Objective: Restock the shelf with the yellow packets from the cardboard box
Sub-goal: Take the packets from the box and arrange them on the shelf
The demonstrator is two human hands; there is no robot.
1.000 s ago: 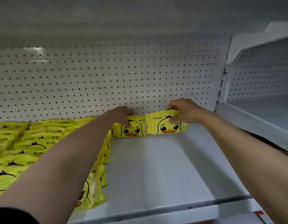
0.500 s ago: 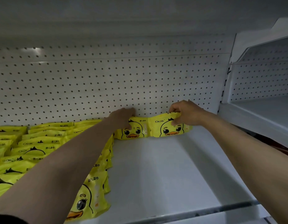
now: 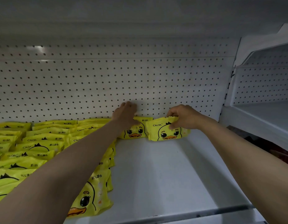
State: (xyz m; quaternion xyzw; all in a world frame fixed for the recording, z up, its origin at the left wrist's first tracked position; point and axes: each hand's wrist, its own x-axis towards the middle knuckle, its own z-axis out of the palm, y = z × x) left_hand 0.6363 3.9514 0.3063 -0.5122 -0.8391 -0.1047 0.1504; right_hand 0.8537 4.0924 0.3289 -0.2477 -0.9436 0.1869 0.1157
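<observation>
Head view: the right hand (image 3: 183,116) pinched the top edge of a yellow packet (image 3: 167,131) standing against the shelf's (image 3: 164,172) pegboard back. The left hand (image 3: 125,114), fingers loosely extended, rested against the neighbouring packet (image 3: 137,130). The packets looked soft, light and glossy-slick; gripping the top seam seemed surest.

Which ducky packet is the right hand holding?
Look at the white shelf, along its holey back wall. Two yellow packets stand there; the right hand pinches the rightmost packet, the only one showing the whole duck face and CKAK.
</observation>
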